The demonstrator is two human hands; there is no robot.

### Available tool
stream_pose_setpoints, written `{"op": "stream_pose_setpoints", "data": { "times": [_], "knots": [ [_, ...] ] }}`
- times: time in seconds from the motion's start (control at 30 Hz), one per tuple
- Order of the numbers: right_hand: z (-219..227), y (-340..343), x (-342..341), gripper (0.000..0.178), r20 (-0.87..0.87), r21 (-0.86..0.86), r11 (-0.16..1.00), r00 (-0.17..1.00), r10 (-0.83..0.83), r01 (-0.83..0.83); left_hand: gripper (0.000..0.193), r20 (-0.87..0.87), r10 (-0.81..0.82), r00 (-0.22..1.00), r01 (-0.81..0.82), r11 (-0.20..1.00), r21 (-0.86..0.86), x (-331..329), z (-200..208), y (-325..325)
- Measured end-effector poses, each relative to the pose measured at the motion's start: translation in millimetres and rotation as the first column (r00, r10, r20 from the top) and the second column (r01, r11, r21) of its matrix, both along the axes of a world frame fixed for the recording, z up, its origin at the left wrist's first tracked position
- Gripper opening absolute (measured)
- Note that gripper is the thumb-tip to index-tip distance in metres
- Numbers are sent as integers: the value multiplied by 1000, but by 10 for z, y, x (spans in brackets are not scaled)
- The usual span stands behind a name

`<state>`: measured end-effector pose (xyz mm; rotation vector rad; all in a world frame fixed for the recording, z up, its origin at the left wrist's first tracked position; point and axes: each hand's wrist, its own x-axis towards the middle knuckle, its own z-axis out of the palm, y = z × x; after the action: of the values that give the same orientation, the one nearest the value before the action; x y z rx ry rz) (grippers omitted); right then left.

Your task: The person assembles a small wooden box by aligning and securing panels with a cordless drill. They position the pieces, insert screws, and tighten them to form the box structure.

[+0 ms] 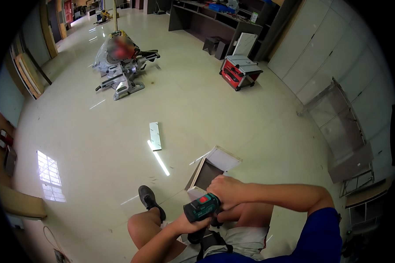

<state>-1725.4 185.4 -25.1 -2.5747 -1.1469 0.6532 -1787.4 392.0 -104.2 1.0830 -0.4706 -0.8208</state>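
Two curled hands (190, 224) (227, 192) on drill (201, 208)

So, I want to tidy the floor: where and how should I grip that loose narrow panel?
Probably best across the middle, by its two long edges, coming from above: the panel appears to lie flat on the floor, narrow and with both long sides free.
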Motion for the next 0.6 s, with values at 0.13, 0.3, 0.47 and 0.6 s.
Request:
{"op": "stream_pose_setpoints", "data": {
  "times": [0.13, 0.3, 0.47, 0.6],
  "knots": [
    [134, 350, 223, 26, -113, -48, 995, 990, 82, -88, 17, 6, 64, 998, -64, 998, -13, -9, 16, 242],
    [30, 377, 403, 23, -176, 33, 988, 972, 158, -154, 18, -51, 87, 995, -88, 996, -16, 35, 34, 261],
    [-101, 322, 496, 32, -155, -97, 985, 980, 127, -143, 22, 54, 157, 986, -162, 981, 105, 81, -84, 221],
    [-292, 97, 483, 54, 265, 88, 995, 964, 23, -48, 24, 408, 369, 835, -502, 814, 290, 163, -351, 159]
  ]
}}
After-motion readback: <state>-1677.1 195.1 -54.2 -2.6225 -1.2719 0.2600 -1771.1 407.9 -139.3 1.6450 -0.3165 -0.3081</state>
